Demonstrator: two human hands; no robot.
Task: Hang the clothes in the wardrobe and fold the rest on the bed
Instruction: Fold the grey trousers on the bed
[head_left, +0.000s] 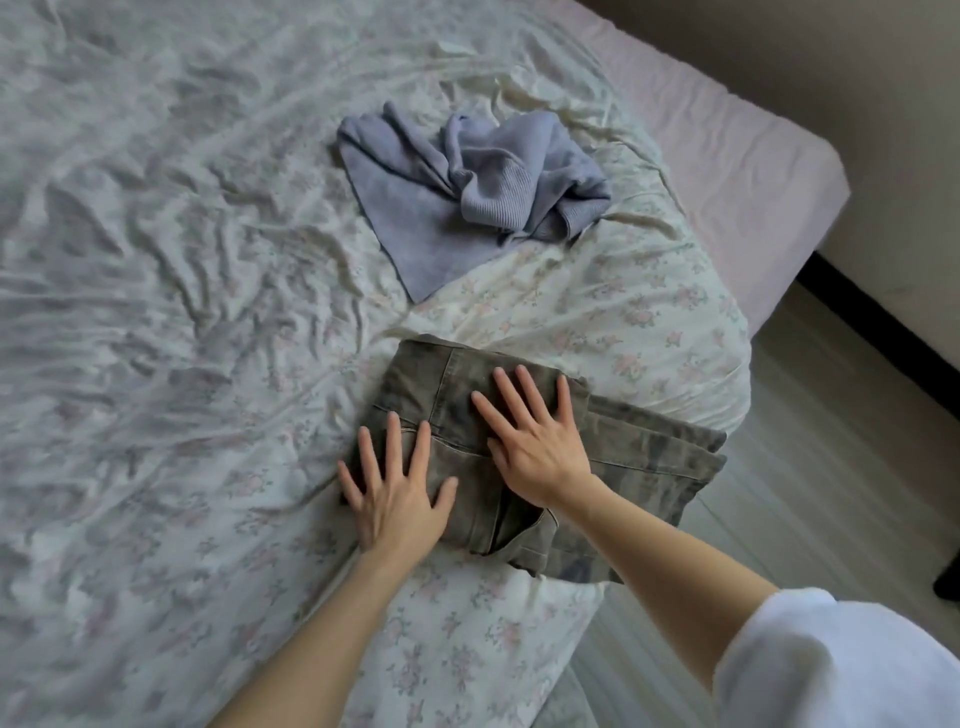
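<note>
Jeans (639, 447), folded, lie at the bed's (156, 312) near edge; left hand (397, 499) and right hand (535, 441) press flat on them, fingers spread. Blue sweater (467, 202) lies crumpled beyond.

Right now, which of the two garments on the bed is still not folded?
The blue-grey knit sweater, lying crumpled farther up the bed. The grey jeans are folded flat, with the left hand and right hand pressing on them.

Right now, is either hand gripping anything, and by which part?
Nothing is gripped: the left hand and right hand press flat on the folded jeans.
</note>
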